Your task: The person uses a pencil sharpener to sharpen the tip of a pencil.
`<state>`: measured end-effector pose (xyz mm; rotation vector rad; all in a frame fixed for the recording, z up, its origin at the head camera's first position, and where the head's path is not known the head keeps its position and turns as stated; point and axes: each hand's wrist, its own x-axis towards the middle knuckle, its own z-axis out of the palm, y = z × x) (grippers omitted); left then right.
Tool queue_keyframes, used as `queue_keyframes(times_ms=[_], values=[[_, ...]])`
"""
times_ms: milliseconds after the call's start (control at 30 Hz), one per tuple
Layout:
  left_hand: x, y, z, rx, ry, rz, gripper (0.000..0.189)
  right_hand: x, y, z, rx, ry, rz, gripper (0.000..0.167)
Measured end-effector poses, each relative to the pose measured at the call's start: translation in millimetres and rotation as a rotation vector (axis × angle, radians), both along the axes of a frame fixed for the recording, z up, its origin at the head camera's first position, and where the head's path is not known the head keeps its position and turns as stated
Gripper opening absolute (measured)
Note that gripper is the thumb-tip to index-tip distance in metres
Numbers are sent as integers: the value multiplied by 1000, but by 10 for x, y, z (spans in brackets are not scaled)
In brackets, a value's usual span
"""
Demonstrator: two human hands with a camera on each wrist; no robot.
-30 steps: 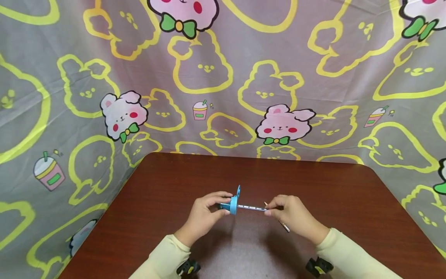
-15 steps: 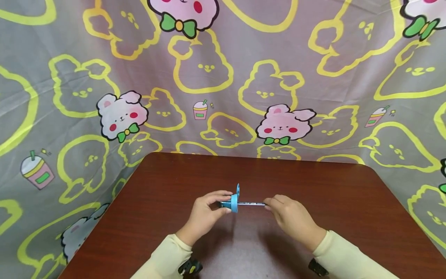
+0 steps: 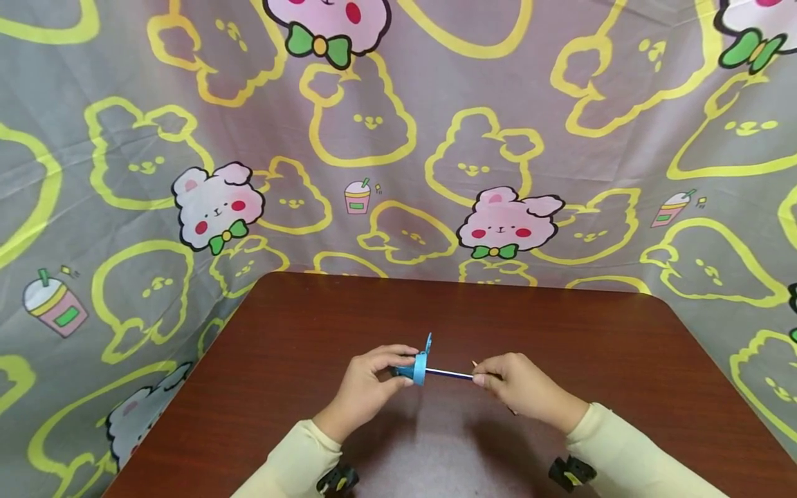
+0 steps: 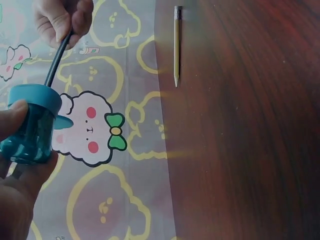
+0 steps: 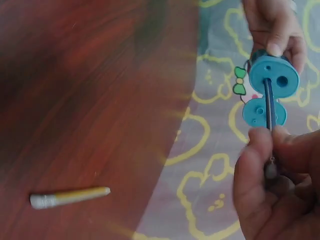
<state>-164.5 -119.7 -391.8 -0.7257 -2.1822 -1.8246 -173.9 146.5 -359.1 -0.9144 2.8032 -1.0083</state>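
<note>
A blue pencil sharpener (image 3: 420,370) with a see-through body is held sideways between the fingers and thumb of my left hand (image 3: 367,379). Its round flip lid (image 5: 255,113) hangs open, and its face has a larger and a smaller hole. A dark pencil (image 3: 448,374) has its front end inside one hole, so its tip is hidden. My right hand (image 3: 526,389) pinches this pencil near its back end, between thumb and fingers. On the table below the right hand lies a second pencil (image 4: 176,47), yellowish with a silver end; the head view shows only its ends.
Both hands are above a dark reddish-brown table (image 3: 324,318). A grey cloth (image 3: 398,138) with yellow outlines and rabbit heads hangs around its back and sides. Black wrist straps (image 3: 571,473) sit at both sleeves.
My right hand rolled over and back, turning the pencil; its dark blue side shows where a silvery pattern was. The left hand keeps the sharpener nearly in place.
</note>
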Motion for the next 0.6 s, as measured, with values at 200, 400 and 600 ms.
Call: queue_keyframes(times_ms=[200, 400, 600], values=[[-6, -1, 2, -1, -9, 76, 29, -12, -27, -171, 108, 628, 6, 11], [1, 9, 17, 12, -32, 53, 29, -2, -24, -182, -8, 601, 19, 9], [26, 22, 46, -17, 26, 6, 30, -28, 31, 1, -192, -318, -2, 25]])
